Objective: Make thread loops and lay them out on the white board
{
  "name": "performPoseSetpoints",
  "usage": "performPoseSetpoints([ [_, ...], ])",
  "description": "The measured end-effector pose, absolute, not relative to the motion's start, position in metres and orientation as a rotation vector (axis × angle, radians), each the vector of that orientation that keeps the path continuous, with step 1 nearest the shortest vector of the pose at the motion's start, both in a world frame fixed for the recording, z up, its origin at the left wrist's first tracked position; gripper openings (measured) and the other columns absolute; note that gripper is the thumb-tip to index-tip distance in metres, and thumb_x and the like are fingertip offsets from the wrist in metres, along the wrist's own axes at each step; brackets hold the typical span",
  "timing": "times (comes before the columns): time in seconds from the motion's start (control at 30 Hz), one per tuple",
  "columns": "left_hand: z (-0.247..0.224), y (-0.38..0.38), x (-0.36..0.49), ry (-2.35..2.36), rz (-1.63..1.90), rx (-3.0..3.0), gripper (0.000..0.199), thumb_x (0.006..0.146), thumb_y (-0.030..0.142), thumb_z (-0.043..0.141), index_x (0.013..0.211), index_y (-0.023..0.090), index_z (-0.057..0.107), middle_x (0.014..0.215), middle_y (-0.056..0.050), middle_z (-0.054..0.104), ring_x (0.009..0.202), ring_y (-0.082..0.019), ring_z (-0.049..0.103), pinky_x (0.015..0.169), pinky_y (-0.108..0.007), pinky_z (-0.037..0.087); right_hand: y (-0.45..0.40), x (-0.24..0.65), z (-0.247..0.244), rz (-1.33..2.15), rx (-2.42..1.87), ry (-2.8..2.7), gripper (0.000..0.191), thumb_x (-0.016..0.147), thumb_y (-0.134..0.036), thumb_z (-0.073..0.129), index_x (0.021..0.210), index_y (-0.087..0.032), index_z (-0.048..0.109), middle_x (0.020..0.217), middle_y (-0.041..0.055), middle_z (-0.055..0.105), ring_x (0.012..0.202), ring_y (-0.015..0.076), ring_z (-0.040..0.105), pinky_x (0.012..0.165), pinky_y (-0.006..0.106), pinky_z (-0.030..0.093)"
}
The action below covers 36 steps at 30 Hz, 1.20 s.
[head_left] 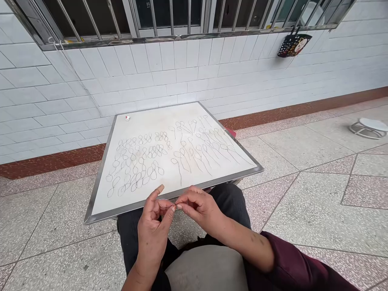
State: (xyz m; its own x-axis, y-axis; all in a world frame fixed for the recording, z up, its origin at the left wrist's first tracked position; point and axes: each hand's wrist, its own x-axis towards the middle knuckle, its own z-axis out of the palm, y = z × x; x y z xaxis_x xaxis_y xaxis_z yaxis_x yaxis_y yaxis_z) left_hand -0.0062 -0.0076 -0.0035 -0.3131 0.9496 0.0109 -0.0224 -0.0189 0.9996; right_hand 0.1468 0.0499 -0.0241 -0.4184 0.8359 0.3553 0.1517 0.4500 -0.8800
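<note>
My left hand [153,226] and my right hand [203,212] meet over my lap, just in front of the table's near edge. Both pinch a thin wire [165,200] between thumb and fingers, and part of it curves along the left fingers. The fingertips cover most of the wire. On the white tabletop [145,121], several figure-eight wire loops [153,173] lie in rows at the left. Toward the right are several single wire loops [175,161] with long loose tails.
A small white-and-red item [127,118] lies at the table's far left corner. Behind stands a tiled wall [163,87] below barred windows, where a patterned bag [294,44] hangs. On the floor at the right is a low round stool [370,126].
</note>
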Motion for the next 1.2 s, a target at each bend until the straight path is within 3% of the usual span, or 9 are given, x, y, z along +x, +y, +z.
performPoseSetpoints([
  [0.97, -0.017, -0.006, 0.0, 1.329, 1.575, 0.929, 0.046, 0.081, 0.031, 0.078, 0.124, 0.028, 0.065, 0.079, 0.003, 0.066, 0.076, -0.011, 0.062, 0.08, -0.025, 0.052, 0.047, 0.144, -0.026, 1.12, -0.836, -1.765, 0.006, 0.091, -0.021, 0.059, 0.093, -0.022, 0.064, 0.083, 0.0009, 0.059, 0.073, 0.0136, 0.056, 0.064, 0.025, 0.046],
  [1.2, -0.016, -0.003, -0.001, 1.28, 1.666, 0.815, 0.045, 0.079, 0.027, 0.079, 0.123, 0.026, 0.065, 0.078, 0.004, 0.065, 0.072, -0.011, 0.063, 0.076, -0.023, 0.053, 0.048, 0.141, -0.031, 1.533, -0.823, -1.536, 0.013, 0.094, -0.034, 0.058, 0.091, -0.021, 0.054, 0.068, -0.0054, 0.051, 0.056, 0.0092, 0.045, 0.053, 0.021, 0.041],
])
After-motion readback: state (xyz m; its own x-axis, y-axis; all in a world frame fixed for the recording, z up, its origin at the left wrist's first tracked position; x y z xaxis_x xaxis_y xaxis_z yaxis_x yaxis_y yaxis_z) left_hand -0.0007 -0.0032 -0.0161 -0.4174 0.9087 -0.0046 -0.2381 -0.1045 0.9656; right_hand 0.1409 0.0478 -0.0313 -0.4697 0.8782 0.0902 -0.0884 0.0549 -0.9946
